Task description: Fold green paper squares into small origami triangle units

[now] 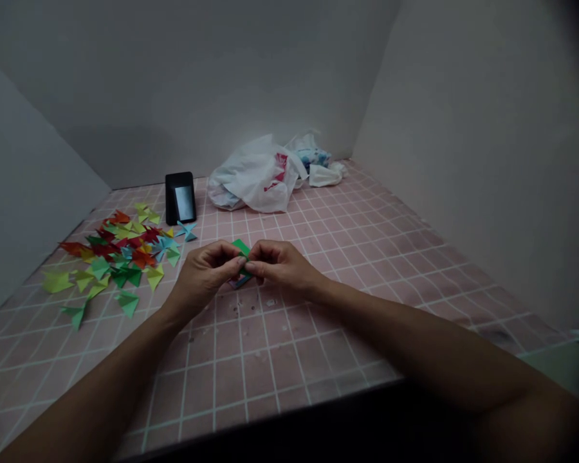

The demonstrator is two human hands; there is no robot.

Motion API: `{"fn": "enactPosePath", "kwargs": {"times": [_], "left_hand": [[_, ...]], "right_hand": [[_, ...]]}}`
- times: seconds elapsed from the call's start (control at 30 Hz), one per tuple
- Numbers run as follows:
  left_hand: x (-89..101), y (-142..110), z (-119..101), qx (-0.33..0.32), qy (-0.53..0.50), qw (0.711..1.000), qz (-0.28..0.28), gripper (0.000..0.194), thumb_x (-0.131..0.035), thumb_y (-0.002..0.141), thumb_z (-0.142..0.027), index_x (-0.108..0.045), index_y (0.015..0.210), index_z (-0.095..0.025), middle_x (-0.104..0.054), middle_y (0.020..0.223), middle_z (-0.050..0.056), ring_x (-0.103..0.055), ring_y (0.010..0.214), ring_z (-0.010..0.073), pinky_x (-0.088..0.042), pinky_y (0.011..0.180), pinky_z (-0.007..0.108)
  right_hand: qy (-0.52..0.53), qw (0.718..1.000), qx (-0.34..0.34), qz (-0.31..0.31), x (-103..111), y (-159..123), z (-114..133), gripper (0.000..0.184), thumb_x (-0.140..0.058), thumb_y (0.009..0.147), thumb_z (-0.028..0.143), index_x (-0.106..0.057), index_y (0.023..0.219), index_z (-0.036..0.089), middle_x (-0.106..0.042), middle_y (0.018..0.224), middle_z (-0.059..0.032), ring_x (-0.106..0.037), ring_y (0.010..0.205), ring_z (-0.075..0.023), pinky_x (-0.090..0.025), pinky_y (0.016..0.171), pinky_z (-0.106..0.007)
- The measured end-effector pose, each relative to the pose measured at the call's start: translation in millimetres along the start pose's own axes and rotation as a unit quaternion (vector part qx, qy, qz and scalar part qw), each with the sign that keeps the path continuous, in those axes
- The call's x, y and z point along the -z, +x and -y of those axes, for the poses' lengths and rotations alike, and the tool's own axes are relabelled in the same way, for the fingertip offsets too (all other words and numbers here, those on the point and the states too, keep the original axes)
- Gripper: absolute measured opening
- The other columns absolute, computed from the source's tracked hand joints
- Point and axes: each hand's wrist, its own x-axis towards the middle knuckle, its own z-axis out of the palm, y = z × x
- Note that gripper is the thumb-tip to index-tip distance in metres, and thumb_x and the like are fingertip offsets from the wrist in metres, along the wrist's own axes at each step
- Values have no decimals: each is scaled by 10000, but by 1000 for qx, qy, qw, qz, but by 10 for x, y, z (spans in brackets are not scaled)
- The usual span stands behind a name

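So it's a little nook with plain grey walls [468, 128] and a pink grid-tiled counter [347, 270], and the stuff on it is spread out pretty loosely. At the back there's a crumpled white plastic bag [255, 177] with a red print, and beside it something blue-patterned [314, 157] and a folded white cloth [324, 175]. A black phone [179, 197] stands propped up near the bag.

Over on the left is a big loose pile of folded paper triangles [116, 251] in red, yellow, lime and green, so plenty of folding looks done already. Near its edge are a couple of blue star-shaped pieces [187, 231], apparently made from joined folds.

Front and centre, both hands are up close together. The left hand [202, 276] and right hand [282, 265] are each pinching a small piece of green paper [241, 247] between thumb and fingers, and it looks mid-fold. Something pinkish-blue [236, 281] sits right under them, but I can't tell what it is. A few tiny scraps [270, 302] lie on the tiles.
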Motion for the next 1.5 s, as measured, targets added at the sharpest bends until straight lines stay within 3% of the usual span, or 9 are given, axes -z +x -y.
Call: {"fn": "enactPosePath", "kwargs": {"times": [0.17,0.47,0.7,0.83,1.07,1.27,1.4,1.5], "left_hand": [[-15,-3,33,22,-25,999,8,176,-810,737,-298,-701,759,-162,-655,673,-9,-598,564,102,-507,520,202],[-17,-29,10,18,9,1000,9,203,-773,797,-329,-688,734,-157,-651,638,2,-576,548,103,-477,521,205],[-11,-25,5,26,35,999,6,279,-700,855,-411,-685,744,-155,-632,613,-1,-565,529,109,-471,503,211],[0,-16,-12,18,55,998,13,203,-744,811,-349,-709,755,-157,-661,648,2,-577,554,106,-477,520,205],[20,5,6,8,23,997,-71,182,-740,815,-325,-692,739,-168,-649,627,-6,-568,519,106,-475,498,221],[7,-2,19,-9,7,996,-83,188,-756,803,-330,-683,753,-164,-632,634,-16,-555,517,99,-468,497,222],[-39,-25,17,-14,-15,996,-86,204,-770,796,-340,-672,776,-162,-634,656,-22,-570,527,94,-493,513,215],[-60,-30,34,-14,-29,996,-79,222,-780,792,-354,-673,787,-161,-640,663,-24,-581,525,92,-496,507,207]], "right_hand": [[-76,997,3,-28,-7,1,-12,142,-676,822,269,-606,740,177,-592,651,41,-548,601,-90,-454,592,-221],[-130,991,-14,-26,21,-2,-26,185,-643,822,232,-542,677,179,-533,617,51,-468,580,-83,-358,572,-227],[-136,990,-20,-29,23,-3,-26,179,-628,822,229,-538,674,180,-520,629,49,-454,604,-94,-349,584,-236],[-141,989,-20,-34,36,4,-41,149,-631,816,212,-558,692,173,-530,655,43,-462,609,-92,-359,589,-240],[-76,994,-34,-72,73,21,-73,156,-614,882,291,-560,780,185,-576,652,38,-530,565,-101,-429,560,-239],[-63,995,-26,-77,57,18,-72,238,-607,902,394,-562,800,184,-589,699,25,-539,567,-98,-444,559,-245],[-103,992,14,-71,22,5,-42,228,-709,819,376,-597,834,177,-589,731,24,-532,612,-106,-421,584,-248],[-174,980,43,-90,-4,-14,-14,142,-673,836,286,-595,793,176,-581,719,20,-519,645,-114,-397,609,-253]]}}
